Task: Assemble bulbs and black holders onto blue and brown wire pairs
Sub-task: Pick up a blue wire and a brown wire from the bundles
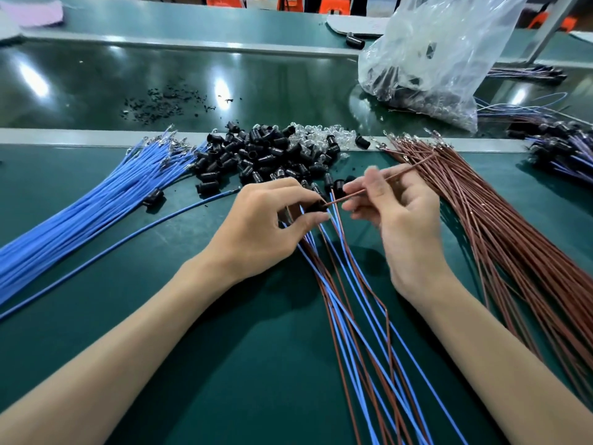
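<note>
Green bench holds the parts. Left hand pinches a black holder; right hand pinches a brown wire, which should go in straight, likely without bending.

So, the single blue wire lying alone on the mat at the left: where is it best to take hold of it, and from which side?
Take the single blue wire just behind its metal tip, pinching from above. That end lies flat on the green mat, apart from the blue bundle and short of the black holders, so fingers have room there.
</note>
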Available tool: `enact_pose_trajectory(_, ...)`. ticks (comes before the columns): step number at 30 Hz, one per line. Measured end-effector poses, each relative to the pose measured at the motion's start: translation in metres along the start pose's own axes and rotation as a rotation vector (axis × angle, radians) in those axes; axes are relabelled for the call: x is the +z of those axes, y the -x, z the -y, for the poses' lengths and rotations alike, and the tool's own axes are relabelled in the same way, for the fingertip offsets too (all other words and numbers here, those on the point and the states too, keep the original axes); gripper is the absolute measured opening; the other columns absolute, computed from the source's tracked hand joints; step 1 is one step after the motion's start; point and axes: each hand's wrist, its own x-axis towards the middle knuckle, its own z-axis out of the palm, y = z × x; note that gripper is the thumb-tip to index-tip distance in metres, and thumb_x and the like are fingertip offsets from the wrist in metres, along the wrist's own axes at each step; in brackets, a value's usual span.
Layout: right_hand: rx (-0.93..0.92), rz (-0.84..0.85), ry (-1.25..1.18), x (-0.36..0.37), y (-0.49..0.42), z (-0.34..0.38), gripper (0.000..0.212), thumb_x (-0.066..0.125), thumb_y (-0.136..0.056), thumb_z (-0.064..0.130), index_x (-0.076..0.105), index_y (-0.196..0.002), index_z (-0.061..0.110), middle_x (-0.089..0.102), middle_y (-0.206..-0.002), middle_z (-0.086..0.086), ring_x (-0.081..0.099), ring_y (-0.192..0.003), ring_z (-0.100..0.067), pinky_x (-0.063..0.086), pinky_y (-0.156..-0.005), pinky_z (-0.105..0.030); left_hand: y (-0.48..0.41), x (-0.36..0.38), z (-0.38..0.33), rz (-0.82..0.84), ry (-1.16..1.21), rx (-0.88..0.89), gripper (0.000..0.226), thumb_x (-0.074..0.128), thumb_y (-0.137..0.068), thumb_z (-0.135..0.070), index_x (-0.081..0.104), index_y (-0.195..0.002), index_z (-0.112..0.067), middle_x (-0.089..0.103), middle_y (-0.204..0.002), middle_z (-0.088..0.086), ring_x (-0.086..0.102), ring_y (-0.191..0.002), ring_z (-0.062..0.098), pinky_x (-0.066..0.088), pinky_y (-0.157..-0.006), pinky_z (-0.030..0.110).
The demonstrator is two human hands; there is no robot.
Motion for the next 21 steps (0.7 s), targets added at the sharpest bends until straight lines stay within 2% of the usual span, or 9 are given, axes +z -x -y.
enact_pose_trajectory(3, -0.061, 0.022, 0.201, -0.0035, -0.0016, -0.0034, 0.015, 0.066, -0.089, 0.013, 0.061, -0.076, 0.017, 0.072, -0.073, 0.002, 0.063, -0.059, -0.006, 0.049, -0.058, -0.017, 0.0017, -0.0008, 0.0004, 0.021, -0.032, 0.026, 0.021, 0.071, -0.081, -0.025, 0.073, -0.090, -0.005, 0.062, -0.076, -0.004, 0.052, -0.064, 0.007, 0.044, -0.063, 0.019)
enact_pose_trajectory(9, 0.008, 0.022, 0.034, -0.0054, -0.0039, -0.0025, 0.013, 0.064, -0.091, 0.015, 0.063, -0.078, 0.012, 0.073, -0.075, -0.001, 0.067, -0.064, -0.009, 0.051, -0.062, -0.017, 0.0026, 0.0003, -0.0030, 0.049, -0.073, 0.044, 0.025, 0.068, -0.083, -0.028, 0.073, -0.091, -0.005, 0.064, -0.077, 0.000, 0.053, -0.065, 0.011, 0.047, -0.064, 0.025)
enact_pose_trajectory(14, 0.050, 0.124, 0.106, -0.0014, 0.0003, -0.0049, 0.016, 0.061, -0.092, 0.019, 0.063, -0.078, 0.012, 0.073, -0.076, -0.001, 0.069, -0.065, -0.014, 0.055, -0.063, -0.023, 0.0067, -0.0013, -0.0028, 0.030, -0.142, 0.031, 0.020, 0.068, -0.082, -0.023, 0.072, -0.092, -0.005, 0.065, -0.078, 0.002, 0.058, -0.067, 0.021, 0.051, -0.062, 0.036)
enact_pose_trajectory(21, 0.056, 0.119, 0.137, -0.0024, 0.0020, -0.0026, 0.026, 0.064, -0.081, 0.034, 0.066, -0.081, 0.008, 0.073, -0.076, -0.001, 0.067, -0.064, -0.012, 0.056, -0.064, -0.024, 0.0075, -0.0019, -0.0045, 0.000, -0.205, 0.054, 0.019, 0.068, -0.085, -0.023, 0.072, -0.091, -0.006, 0.065, -0.078, 0.002, 0.059, -0.070, 0.023, 0.051, -0.061, 0.038)
